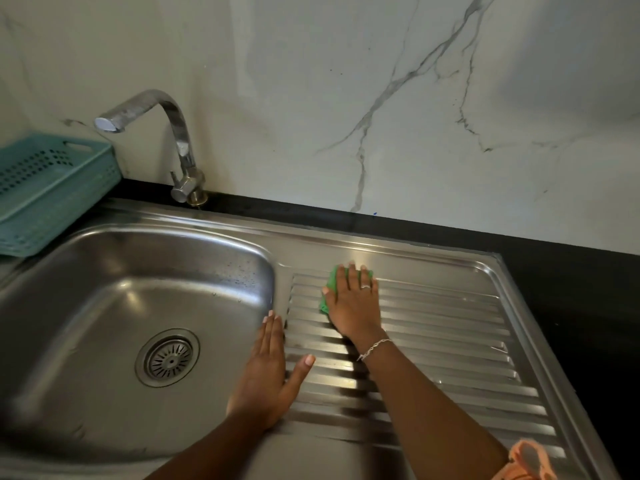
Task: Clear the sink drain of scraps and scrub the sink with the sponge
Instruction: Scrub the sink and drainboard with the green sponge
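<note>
A stainless steel sink [104,296] fills the left half of the view, with a round slotted drain [168,358] in its floor; no scraps show in it. To its right lies the ribbed steel drainboard [450,341]. My right hand [353,303] lies flat with straight fingers on a green sponge [331,277], pressing it onto the far left part of the drainboard; only the sponge's far and left edges show. My left hand [270,372] rests flat, fingers straight, on the rim between basin and drainboard, holding nothing.
A curved chrome faucet [173,133] stands behind the basin, its spout pointing left. A teal perforated plastic basket [52,188] sits at the far left, overhanging the sink edge. Black countertop [571,289] borders the drainboard at the back and right. A marble-patterned wall rises behind.
</note>
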{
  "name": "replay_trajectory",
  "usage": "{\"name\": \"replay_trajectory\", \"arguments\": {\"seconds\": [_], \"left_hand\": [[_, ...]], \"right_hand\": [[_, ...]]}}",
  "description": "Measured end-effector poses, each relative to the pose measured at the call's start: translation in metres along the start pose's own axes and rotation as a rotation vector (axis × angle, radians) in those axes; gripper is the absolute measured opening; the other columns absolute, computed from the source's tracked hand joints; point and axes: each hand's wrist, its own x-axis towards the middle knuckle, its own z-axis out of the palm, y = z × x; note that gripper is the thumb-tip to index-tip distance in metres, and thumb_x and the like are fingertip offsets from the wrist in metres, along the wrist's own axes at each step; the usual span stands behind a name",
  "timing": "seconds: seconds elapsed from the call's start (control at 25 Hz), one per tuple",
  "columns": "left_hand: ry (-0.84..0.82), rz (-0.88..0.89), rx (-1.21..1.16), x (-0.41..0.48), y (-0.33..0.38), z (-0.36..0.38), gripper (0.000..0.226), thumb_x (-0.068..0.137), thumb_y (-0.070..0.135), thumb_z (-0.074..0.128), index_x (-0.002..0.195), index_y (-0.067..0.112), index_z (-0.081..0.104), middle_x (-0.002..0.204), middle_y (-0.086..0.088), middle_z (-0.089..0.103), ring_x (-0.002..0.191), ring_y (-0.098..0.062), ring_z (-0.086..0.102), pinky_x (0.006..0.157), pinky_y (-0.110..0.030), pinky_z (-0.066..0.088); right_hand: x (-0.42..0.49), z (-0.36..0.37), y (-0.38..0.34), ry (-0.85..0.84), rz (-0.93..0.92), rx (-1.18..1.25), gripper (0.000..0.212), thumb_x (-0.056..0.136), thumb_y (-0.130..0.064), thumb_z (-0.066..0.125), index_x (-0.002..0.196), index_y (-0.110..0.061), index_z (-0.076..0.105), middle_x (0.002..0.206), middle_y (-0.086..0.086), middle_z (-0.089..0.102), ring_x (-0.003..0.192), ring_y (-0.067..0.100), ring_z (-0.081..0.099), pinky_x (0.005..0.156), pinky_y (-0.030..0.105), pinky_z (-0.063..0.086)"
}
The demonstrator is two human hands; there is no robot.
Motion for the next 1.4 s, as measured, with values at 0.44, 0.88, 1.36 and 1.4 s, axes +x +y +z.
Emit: {"name": "replay_trajectory", "arguments": {"seconds": [0.44,0.88,1.36,1.4], "left_hand": [[-0.028,0.029,0.039,0.003,-0.002,0.001,0.112,0.056,0.087,-0.016,0.144,0.017,-0.018,0.154,0.0,-0.018,0.142,-0.009,-0.015,0.116,-0.023,-0.001],[-0.08,0.019,0.213,0.001,0.003,0.001,0.122,0.05,0.086,-0.025,0.146,0.011,-0.014,0.148,-0.001,-0.028,0.137,-0.01,-0.024,0.113,-0.024,-0.008],[-0.137,0.134,0.445,0.054,0.024,-0.003,0.088,0.089,0.064,0.019,0.146,0.003,-0.009,0.157,-0.015,-0.014,0.145,-0.025,-0.014,0.115,-0.033,-0.012],[-0.126,0.128,0.449,0.062,0.023,-0.002,0.085,0.091,0.061,0.022,0.147,0.004,-0.009,0.157,-0.014,-0.013,0.146,-0.025,-0.013,0.116,-0.034,-0.011]], "right_hand": [[0.043,0.013,-0.078,-0.08,-0.419,-0.052,0.064,0.094,-0.051,0.027,0.146,-0.016,0.014,0.157,0.01,0.006,0.144,0.031,0.001,0.119,0.047,0.004],[0.045,0.004,-0.026,-0.084,-0.313,-0.024,0.059,0.097,-0.046,0.022,0.147,-0.017,0.01,0.158,0.008,0.006,0.145,0.027,0.003,0.117,0.044,0.002],[0.019,-0.018,0.12,0.028,-0.06,-0.073,0.089,0.076,-0.059,-0.005,0.145,-0.01,0.022,0.154,0.014,0.021,0.141,0.034,0.02,0.112,0.051,0.02],[0.016,-0.019,0.132,0.028,-0.036,-0.071,0.09,0.075,-0.06,-0.005,0.145,-0.01,0.022,0.154,0.015,0.02,0.141,0.035,0.019,0.112,0.052,0.019]]}}
